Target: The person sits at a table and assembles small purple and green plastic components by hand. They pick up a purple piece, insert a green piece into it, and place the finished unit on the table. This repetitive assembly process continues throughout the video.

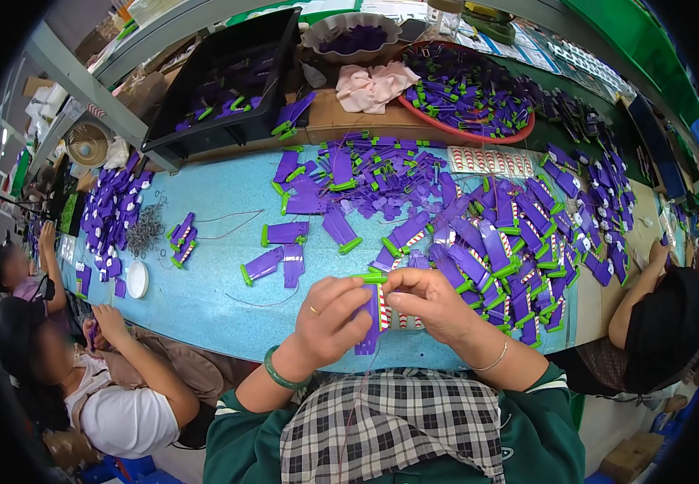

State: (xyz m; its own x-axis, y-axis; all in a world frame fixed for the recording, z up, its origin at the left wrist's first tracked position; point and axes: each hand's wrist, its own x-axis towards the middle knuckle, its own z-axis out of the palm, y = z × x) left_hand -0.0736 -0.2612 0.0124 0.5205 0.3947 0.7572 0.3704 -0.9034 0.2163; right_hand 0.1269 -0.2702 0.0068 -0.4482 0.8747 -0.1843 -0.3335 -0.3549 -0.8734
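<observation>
Close in front of me, my left hand [329,323] is closed round a flat purple plastic part [366,347] with a bright green end piece. A red-and-white striped sticker [383,308] runs along the part's right edge. My right hand [438,306] pinches at that sticker's upper end with thumb and forefinger; its fingertips partly hide the contact. Beneath the hands, more striped stickers [408,321] show on a sheet. A few unstickered purple parts [265,264] lie just beyond my left hand. To the right of my right hand spreads a heap of stickered parts [499,250].
Loose purple parts [341,165] cover the table's far middle. Behind them stand a black bin [228,89], a pink cloth [374,85] and a red-rimmed basin [462,133]. A sticker sheet [491,161] lies beyond the heap. Co-workers sit at left [123,395] and right [656,323].
</observation>
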